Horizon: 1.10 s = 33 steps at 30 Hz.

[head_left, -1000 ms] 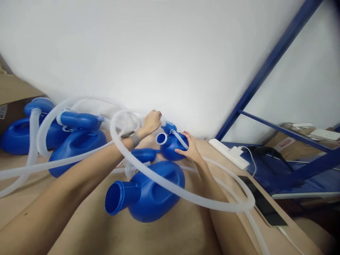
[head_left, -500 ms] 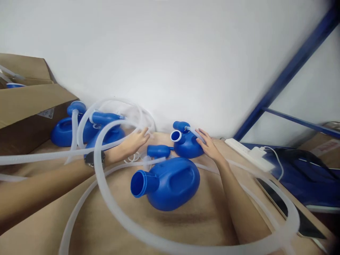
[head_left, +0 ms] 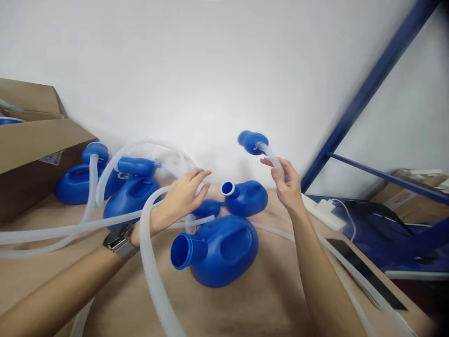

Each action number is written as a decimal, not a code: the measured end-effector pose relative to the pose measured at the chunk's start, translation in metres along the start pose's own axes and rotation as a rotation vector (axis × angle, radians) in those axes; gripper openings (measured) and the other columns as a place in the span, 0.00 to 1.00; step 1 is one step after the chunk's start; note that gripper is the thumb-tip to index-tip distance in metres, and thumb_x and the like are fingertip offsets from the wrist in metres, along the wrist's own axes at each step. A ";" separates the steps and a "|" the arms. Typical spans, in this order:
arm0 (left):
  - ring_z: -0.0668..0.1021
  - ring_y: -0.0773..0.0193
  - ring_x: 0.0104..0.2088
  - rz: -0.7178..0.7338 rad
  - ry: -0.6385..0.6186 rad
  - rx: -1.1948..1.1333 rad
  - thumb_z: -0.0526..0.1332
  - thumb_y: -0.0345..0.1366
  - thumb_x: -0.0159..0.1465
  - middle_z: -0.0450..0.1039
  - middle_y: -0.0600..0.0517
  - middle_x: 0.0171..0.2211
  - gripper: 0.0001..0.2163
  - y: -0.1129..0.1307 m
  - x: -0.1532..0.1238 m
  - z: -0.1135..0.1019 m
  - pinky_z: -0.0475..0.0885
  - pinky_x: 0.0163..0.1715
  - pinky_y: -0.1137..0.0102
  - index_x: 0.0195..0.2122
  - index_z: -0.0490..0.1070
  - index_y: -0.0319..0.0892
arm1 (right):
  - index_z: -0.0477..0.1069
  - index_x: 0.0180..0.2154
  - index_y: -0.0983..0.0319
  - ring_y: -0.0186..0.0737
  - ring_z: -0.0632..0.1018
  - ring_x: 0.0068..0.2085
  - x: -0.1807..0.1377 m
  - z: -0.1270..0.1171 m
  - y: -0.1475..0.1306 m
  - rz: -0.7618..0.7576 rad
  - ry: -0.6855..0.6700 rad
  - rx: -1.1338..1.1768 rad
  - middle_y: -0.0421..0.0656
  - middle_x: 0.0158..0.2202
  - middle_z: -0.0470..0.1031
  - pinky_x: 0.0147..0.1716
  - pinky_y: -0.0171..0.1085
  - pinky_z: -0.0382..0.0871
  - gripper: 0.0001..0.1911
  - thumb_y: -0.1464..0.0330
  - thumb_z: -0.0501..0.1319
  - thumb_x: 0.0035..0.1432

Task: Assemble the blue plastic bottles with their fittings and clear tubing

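Note:
My right hand (head_left: pixel 288 183) grips a translucent ribbed hose (head_left: pixel 272 157) near its end. A blue funnel-shaped mouthpiece (head_left: pixel 253 142) is fixed on that end, held up in front of the wall. Fingers apart and holding nothing, my left hand (head_left: pixel 185 194) hovers above the table; a loop of hose (head_left: pixel 153 262) passes over its wrist. Below the hands lies a large blue jug (head_left: pixel 224 252), its wide uncapped neck pointing left. Behind it rests a blue jug with a white-rimmed mouth (head_left: pixel 250 199). A blue mouthpiece (head_left: pixel 207 208) lies between the left hand and the large jug.
More blue jugs (head_left: pixel 131 199) with hoses crowd the left side beside an open cardboard box (head_left: pixel 38 140). At the right are a white power strip (head_left: pixel 324 214), a dark flat device (head_left: pixel 366 271) and a blue metal frame (head_left: pixel 372 89). A white wall (head_left: pixel 196 70) stands behind.
My right hand has closed on the hose and raised it with its mouthpiece off the rear jug. My left hand has shifted slightly toward the right. The hose loop has moved.

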<state>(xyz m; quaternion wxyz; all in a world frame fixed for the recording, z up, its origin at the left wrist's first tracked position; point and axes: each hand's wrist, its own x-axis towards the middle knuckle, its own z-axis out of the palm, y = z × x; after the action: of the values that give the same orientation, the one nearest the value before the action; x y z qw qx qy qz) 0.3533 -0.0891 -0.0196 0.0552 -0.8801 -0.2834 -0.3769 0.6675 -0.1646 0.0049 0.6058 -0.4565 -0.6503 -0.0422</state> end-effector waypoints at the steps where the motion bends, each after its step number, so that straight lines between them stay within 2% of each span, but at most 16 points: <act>1: 0.78 0.49 0.61 0.002 0.088 -0.034 0.54 0.42 0.77 0.72 0.38 0.63 0.23 0.002 0.007 0.000 0.77 0.60 0.55 0.70 0.65 0.41 | 0.74 0.56 0.55 0.54 0.83 0.55 0.000 0.001 -0.010 -0.006 -0.044 0.014 0.48 0.52 0.86 0.59 0.57 0.74 0.20 0.50 0.60 0.73; 4: 0.62 0.40 0.74 0.046 0.270 -0.042 0.63 0.54 0.72 0.53 0.32 0.75 0.41 0.001 0.023 0.000 0.66 0.70 0.46 0.78 0.47 0.43 | 0.73 0.55 0.56 0.52 0.85 0.50 -0.003 0.008 -0.033 -0.015 -0.215 0.042 0.47 0.49 0.86 0.53 0.53 0.77 0.21 0.48 0.59 0.73; 5: 0.57 0.35 0.76 0.055 0.314 -0.007 0.66 0.57 0.69 0.47 0.32 0.77 0.46 -0.002 0.025 -0.002 0.61 0.71 0.42 0.79 0.45 0.44 | 0.73 0.55 0.55 0.52 0.85 0.50 -0.004 0.009 -0.037 -0.015 -0.276 0.057 0.47 0.49 0.86 0.53 0.52 0.78 0.21 0.48 0.59 0.73; 7: 0.48 0.29 0.77 0.047 0.375 0.103 0.68 0.57 0.67 0.42 0.33 0.78 0.47 -0.010 0.025 -0.005 0.56 0.71 0.36 0.79 0.46 0.46 | 0.73 0.56 0.55 0.52 0.85 0.53 -0.007 0.012 -0.040 -0.007 -0.375 0.083 0.46 0.50 0.86 0.55 0.52 0.77 0.22 0.48 0.57 0.74; 8: 0.48 0.28 0.77 0.040 0.390 0.154 0.69 0.54 0.67 0.43 0.33 0.78 0.45 -0.015 0.024 -0.006 0.57 0.70 0.35 0.78 0.48 0.48 | 0.73 0.56 0.54 0.51 0.85 0.54 -0.007 0.013 -0.040 0.002 -0.414 0.087 0.46 0.50 0.87 0.56 0.52 0.77 0.22 0.47 0.56 0.74; 10: 0.58 0.33 0.75 0.076 0.386 0.201 0.67 0.48 0.70 0.55 0.34 0.75 0.38 -0.024 0.019 -0.008 0.65 0.68 0.40 0.77 0.52 0.47 | 0.73 0.57 0.53 0.51 0.85 0.54 -0.007 0.012 -0.036 0.004 -0.460 0.063 0.45 0.51 0.86 0.59 0.54 0.76 0.23 0.47 0.55 0.74; 12: 0.73 0.40 0.66 0.153 0.370 0.202 0.64 0.44 0.72 0.70 0.36 0.64 0.32 -0.031 0.015 -0.007 0.73 0.61 0.48 0.74 0.58 0.45 | 0.73 0.60 0.52 0.52 0.83 0.58 -0.006 0.011 -0.035 -0.031 -0.440 -0.023 0.46 0.56 0.84 0.63 0.57 0.73 0.23 0.48 0.55 0.75; 14: 0.80 0.46 0.54 0.201 0.346 0.233 0.63 0.44 0.73 0.78 0.39 0.54 0.27 -0.034 0.013 -0.005 0.78 0.52 0.54 0.71 0.64 0.43 | 0.72 0.64 0.51 0.52 0.78 0.64 -0.005 0.010 -0.042 -0.107 -0.379 -0.150 0.46 0.63 0.79 0.69 0.60 0.67 0.22 0.52 0.57 0.75; 16: 0.81 0.47 0.50 0.212 0.309 0.295 0.63 0.46 0.73 0.79 0.39 0.51 0.24 -0.032 0.013 -0.004 0.78 0.46 0.57 0.68 0.69 0.43 | 0.72 0.65 0.50 0.53 0.77 0.66 -0.005 0.013 -0.055 -0.209 -0.340 -0.252 0.46 0.65 0.77 0.70 0.60 0.66 0.22 0.56 0.61 0.73; 19: 0.81 0.48 0.48 0.245 0.264 0.334 0.62 0.48 0.74 0.80 0.39 0.50 0.24 -0.025 0.014 -0.006 0.77 0.43 0.59 0.66 0.71 0.42 | 0.78 0.58 0.51 0.52 0.83 0.56 -0.007 0.021 -0.072 -0.355 -0.292 -0.339 0.47 0.55 0.83 0.60 0.54 0.78 0.17 0.61 0.67 0.70; 21: 0.81 0.48 0.47 0.248 0.252 0.329 0.62 0.48 0.74 0.80 0.39 0.50 0.24 -0.019 0.013 -0.009 0.77 0.43 0.59 0.66 0.71 0.41 | 0.81 0.52 0.51 0.51 0.85 0.49 -0.009 0.028 -0.076 -0.432 -0.232 -0.395 0.46 0.49 0.86 0.52 0.50 0.82 0.12 0.63 0.69 0.68; 24: 0.81 0.48 0.47 0.247 0.241 0.323 0.62 0.47 0.73 0.79 0.39 0.49 0.25 -0.014 0.013 -0.013 0.77 0.43 0.59 0.67 0.70 0.40 | 0.82 0.48 0.52 0.49 0.87 0.46 -0.011 0.033 -0.071 -0.507 -0.144 -0.429 0.44 0.46 0.87 0.49 0.48 0.84 0.08 0.66 0.69 0.69; 29: 0.81 0.50 0.45 0.330 0.274 0.315 0.61 0.45 0.74 0.80 0.40 0.48 0.23 -0.013 0.015 -0.018 0.78 0.44 0.59 0.64 0.71 0.37 | 0.82 0.45 0.53 0.49 0.88 0.44 -0.012 0.034 -0.063 -0.451 -0.057 -0.419 0.43 0.45 0.88 0.47 0.50 0.86 0.06 0.68 0.66 0.70; 33: 0.81 0.52 0.44 0.379 0.259 0.288 0.61 0.44 0.75 0.80 0.40 0.48 0.22 -0.014 0.015 -0.020 0.79 0.42 0.62 0.64 0.70 0.37 | 0.82 0.43 0.53 0.46 0.88 0.43 -0.013 0.035 -0.061 -0.355 -0.054 -0.347 0.42 0.43 0.88 0.47 0.48 0.86 0.07 0.68 0.64 0.72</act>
<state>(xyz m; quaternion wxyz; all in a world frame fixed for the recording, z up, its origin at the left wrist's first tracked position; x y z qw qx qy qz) 0.3416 -0.0770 0.0029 0.2851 -0.8450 -0.1551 -0.4250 0.5999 -0.1859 0.0156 0.4839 -0.4330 -0.7193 -0.2469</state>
